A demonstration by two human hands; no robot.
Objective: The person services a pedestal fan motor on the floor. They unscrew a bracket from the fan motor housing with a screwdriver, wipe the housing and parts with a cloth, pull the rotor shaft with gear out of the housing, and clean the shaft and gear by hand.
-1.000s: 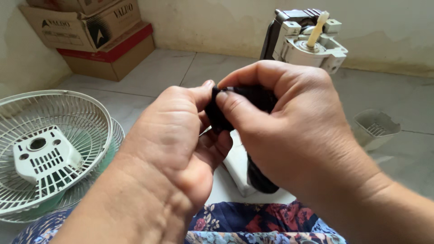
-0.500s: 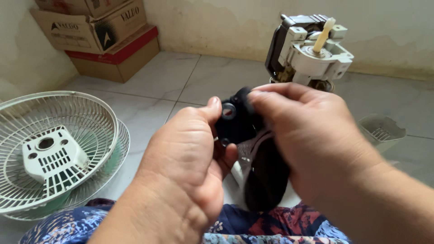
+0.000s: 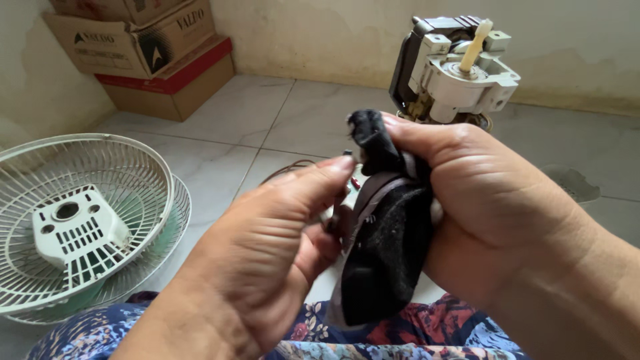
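The right hand [image 3: 493, 207] is closed around a black cloth [image 3: 387, 247], thumb and fingers pinching its upper end while the rest hangs down toward the lap. The left hand [image 3: 267, 247] sits just beside it, half curled, thumb stretched toward the cloth's top — whether it grips anything cannot be told. Both hands are held above a floral garment [image 3: 427, 333] on the person's lap. Behind the right hand stands a fan motor [image 3: 453, 67] with a cream shaft. On the tiled floor [image 3: 267, 127] to the left lie white fan guards [image 3: 80, 220], and cardboard boxes [image 3: 147, 53] are stacked by the wall.
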